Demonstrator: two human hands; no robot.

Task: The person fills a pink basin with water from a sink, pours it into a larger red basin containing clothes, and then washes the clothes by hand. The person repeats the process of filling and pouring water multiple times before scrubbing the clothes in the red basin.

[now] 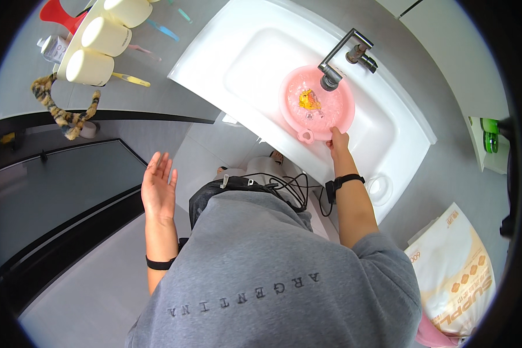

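My right hand (pixel 339 143) grips the near rim of a round pink plastic basin (pixel 348 117), thumb on top and fingers partly hidden under the rim. The basin sits in a white washbasin (pixel 256 56), beneath the spout of a dark metal faucet (pixel 330 78). It holds water, with a small yellow and orange object (pixel 309 100) in it; what that object is I cannot tell. A pink tab with a hole (pixel 306 136) juts from the basin's near side. My left hand (pixel 160 185) is raised at the left, away from the washbasin, palm up and fingers extended, holding nothing.
Cream cups (pixel 106 37) and toothbrushes (pixel 131 79) are on a wall holder at upper left, with a furry striped headband (pixel 65 115) hanging below. A clear round container (pixel 379 190) stands on the washbasin's right corner. A printed plastic package (pixel 456 265) is at lower right. Black cables (pixel 293 191) hang before my waist.
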